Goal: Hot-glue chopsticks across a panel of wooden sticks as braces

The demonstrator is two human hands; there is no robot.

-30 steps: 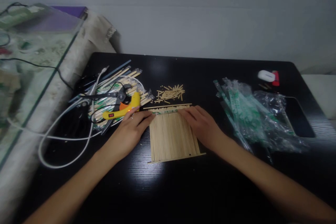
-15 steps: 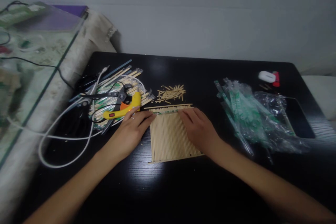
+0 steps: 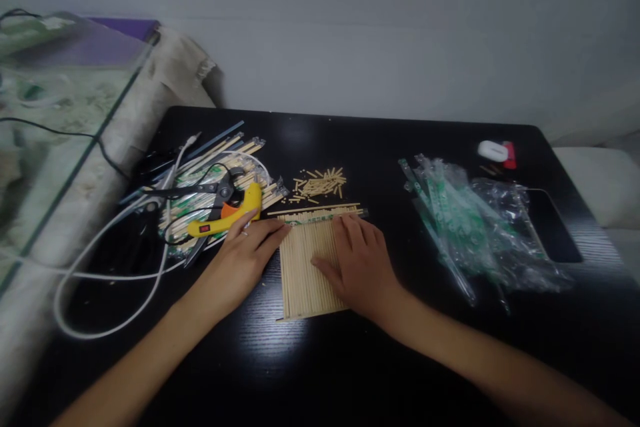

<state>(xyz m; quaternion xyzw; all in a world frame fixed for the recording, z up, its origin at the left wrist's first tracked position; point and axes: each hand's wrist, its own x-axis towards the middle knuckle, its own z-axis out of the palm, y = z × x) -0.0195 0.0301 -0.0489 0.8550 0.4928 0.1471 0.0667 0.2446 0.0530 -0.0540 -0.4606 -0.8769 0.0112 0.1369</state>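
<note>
A flat mat of bamboo sticks laid side by side [image 3: 303, 267] lies on the black table [image 3: 320, 360] in front of me. My left hand [image 3: 245, 260] rests flat at its left edge, fingers stretched toward the top corner. My right hand [image 3: 357, 263] lies palm down on the mat's right half, fingers spread and pressing on the sticks. Neither hand holds anything. A single long stick [image 3: 313, 209] lies across the mat's far edge.
A yellow glue gun [image 3: 225, 217], black pliers [image 3: 200, 187], wrapped chopsticks [image 3: 220, 153] and white cable [image 3: 110, 267] lie at left. Short cut stick pieces [image 3: 320, 183] sit behind the mat. Empty plastic wrappers [image 3: 470, 220] pile at right, near a white object [image 3: 493, 150] and a dark phone [image 3: 550, 227].
My right hand has slid left from the mat's right edge onto its surface. The left hand has stayed at the left edge. The view has shifted slightly.
</note>
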